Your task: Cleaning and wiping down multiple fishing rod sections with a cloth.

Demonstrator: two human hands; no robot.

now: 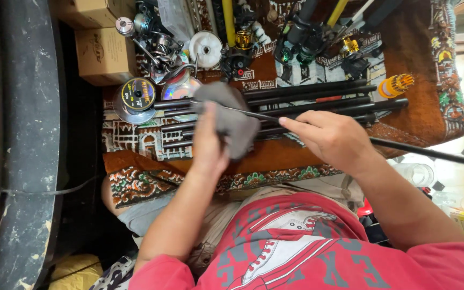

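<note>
Rod section (pixel 430 152), thin and black, is pinched in the fingers of the right hand (pixel 331 137) and slanted across the patterned rug (pixel 414 115). Its far end is wrapped in a grey cloth (pixel 226 115), which is gripped by the left hand (pixel 208 145). More black rod sections (pixel 307 94) are laid beside a line spool (pixel 137 96) and reels (pixel 237 51); how many have been wiped cannot be told.

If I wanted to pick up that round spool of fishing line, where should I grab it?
Grip the fishing line spool across its round rim, coming straight down from above. It lies flat on the patterned rug, so its flat face points up; the black rod sections crowd its right side.
</note>
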